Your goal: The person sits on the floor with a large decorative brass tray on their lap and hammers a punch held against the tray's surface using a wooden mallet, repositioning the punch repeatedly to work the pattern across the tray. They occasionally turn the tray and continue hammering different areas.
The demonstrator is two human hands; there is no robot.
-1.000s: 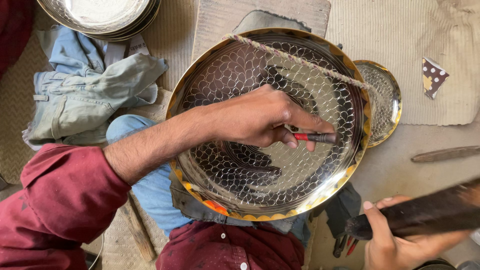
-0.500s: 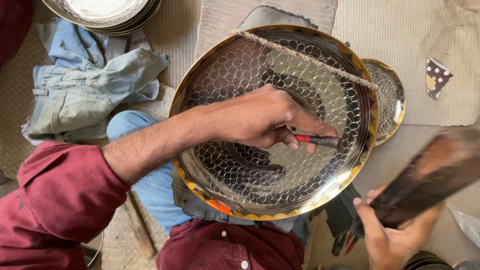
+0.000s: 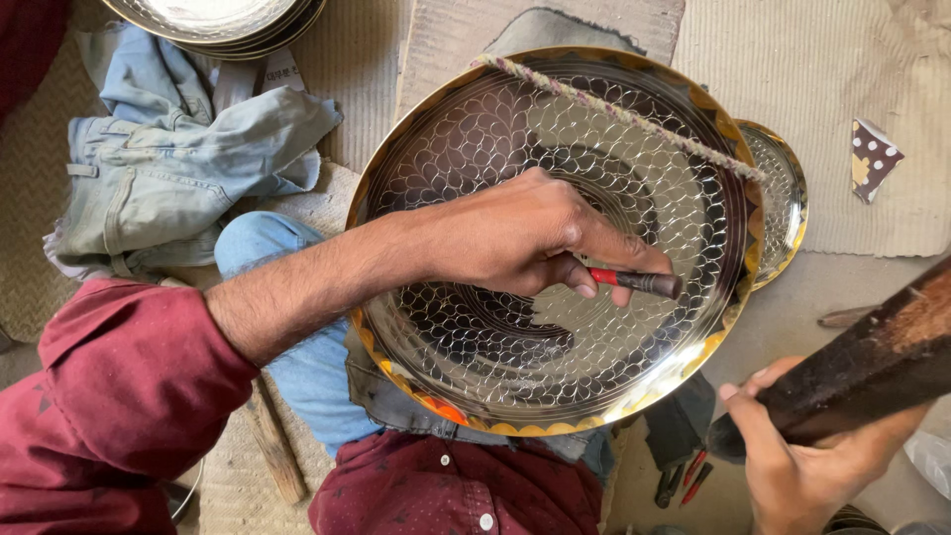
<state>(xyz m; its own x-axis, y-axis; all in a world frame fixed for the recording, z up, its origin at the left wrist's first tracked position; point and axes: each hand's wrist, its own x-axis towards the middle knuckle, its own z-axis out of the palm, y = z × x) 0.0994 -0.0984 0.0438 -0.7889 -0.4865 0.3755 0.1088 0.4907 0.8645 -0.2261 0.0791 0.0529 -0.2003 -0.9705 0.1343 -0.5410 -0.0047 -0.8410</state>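
Note:
A large round metal plate (image 3: 475,149) with a scale pattern and a gold rim rests tilted on my lap. My left hand (image 3: 520,238) lies over its middle and grips a thin red-banded punch (image 3: 639,281), tip pointing right against the plate. My right hand (image 3: 807,456), at the lower right beside the rim, is closed on a dark wooden mallet (image 3: 882,362) that slants up toward the right edge. A twisted cord (image 3: 614,109) runs across the plate's upper part.
A smaller patterned metal plate (image 3: 783,188) sits behind the big one's right rim. Stacked metal plates (image 3: 213,25) lie top left over crumpled denim cloth (image 3: 168,178). Spare red-handled tools (image 3: 684,481) lie on the floor below. Woven mats cover the floor.
The mallet in my right hand has swung from level and low to slanted upward and raised. My left hand and the punch have stayed in place on the plate.

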